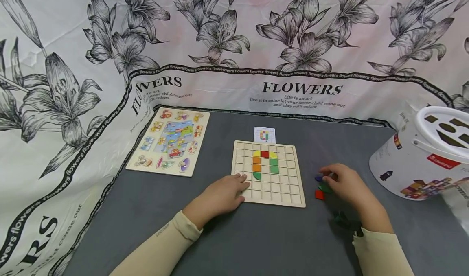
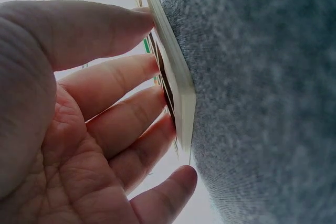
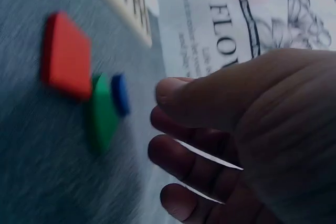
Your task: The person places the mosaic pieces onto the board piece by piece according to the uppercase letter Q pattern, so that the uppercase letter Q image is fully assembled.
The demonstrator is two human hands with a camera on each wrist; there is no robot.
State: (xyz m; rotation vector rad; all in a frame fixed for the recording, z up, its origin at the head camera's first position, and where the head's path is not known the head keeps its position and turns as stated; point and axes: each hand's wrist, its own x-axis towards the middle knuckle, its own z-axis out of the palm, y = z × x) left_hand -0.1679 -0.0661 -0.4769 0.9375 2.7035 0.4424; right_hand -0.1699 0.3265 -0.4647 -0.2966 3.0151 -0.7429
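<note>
A wooden grid board (image 1: 269, 194) lies mid-table, with yellow, red, orange and green tiles set in an arch-like shape on its upper cells. My left hand (image 1: 224, 192) rests on the board's lower left edge; in the left wrist view its fingertips touch the board's rim (image 2: 181, 85). To the right of the board, my right hand (image 1: 344, 182) hovers with loosely bent fingers over a few loose pieces. These are a red square tile (image 3: 68, 56), a green piece (image 3: 104, 114) and a blue piece (image 3: 120, 95). Nothing shows between its thumb and fingers.
A small pattern card (image 1: 264, 135) touches the board's top edge. On the left lies a picture puzzle board (image 1: 183, 168). A white bucket (image 1: 399, 162) with a shape-slot lid stands at the right. Dark pieces (image 1: 341, 219) lie below the right forearm, in shadow.
</note>
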